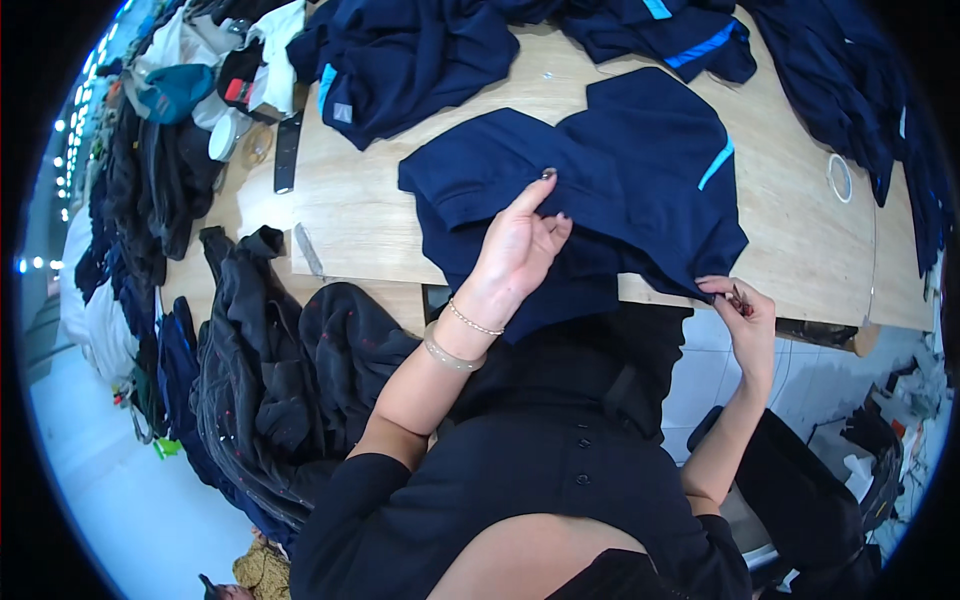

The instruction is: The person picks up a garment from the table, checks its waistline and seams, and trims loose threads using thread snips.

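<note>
Navy garment piece (660, 165) at the table's (800, 250) near edge, right hand (738, 312) pinching its near-right corner.
Left hand (522, 240) was palm-up over the cloth, fingers loosely curled; couldn't tell if it gripped a fold. Cloth overhung the edge, so a slipped pinch could have let it slide off. Small dark-and-red item (742, 303) in the right hand was a possible snag.

The one view comes from the left of two fisheye cameras worn on the person's head, looking steeply down past the black top (520, 440) to the left hand (518, 245), the right hand (745, 318) and the wooden tabletop (365, 205) ahead. It sits near enough that the top fills the lower middle, and straight edges bow toward the dark, round rim.
</note>
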### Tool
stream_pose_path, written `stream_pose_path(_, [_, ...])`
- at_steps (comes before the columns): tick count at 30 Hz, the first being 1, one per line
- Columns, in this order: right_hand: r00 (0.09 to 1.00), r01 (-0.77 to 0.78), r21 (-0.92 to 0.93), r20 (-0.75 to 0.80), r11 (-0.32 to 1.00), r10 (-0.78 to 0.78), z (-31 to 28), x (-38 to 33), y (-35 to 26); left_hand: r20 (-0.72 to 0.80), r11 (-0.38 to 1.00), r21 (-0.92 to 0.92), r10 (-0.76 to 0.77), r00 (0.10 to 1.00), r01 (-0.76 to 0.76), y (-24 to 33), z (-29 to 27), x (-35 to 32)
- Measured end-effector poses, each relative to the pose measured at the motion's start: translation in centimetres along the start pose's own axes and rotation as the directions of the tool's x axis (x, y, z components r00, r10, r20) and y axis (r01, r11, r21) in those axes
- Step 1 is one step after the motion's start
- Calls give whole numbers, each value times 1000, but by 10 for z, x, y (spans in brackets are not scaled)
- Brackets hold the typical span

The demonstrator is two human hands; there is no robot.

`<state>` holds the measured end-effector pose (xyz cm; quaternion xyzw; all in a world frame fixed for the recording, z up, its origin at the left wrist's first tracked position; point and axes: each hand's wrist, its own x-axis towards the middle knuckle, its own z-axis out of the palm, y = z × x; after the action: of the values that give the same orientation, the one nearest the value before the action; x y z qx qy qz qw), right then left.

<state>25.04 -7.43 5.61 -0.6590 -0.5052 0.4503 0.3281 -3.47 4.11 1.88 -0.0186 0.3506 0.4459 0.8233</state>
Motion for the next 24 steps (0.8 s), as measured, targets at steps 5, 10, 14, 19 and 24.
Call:
stream_pose_path(5, [998,2,-29,-66,1000,-4,5,15,-11,100,943,79,315,944,-323,6,26,-27])
stream_pose_path(10, [939,229,4,-264,973,-220,18,40,-61,185,896,108,408,894,-432,18,42,-41])
stream_pose_path(14, [870,471,-49,-138,881,-473,36,62,-106,220,849,244,423,879,-470,25,49,-49])
stream_pose_path(19, [750,622,-253,-79,741,-656,49,73,-137,179,846,304,401,898,-438,29,63,-55])
stream_pose_path(24, [645,722,-327,-2,610,-765,52,81,-141,221,789,354,451,865,-502,28,65,-55])
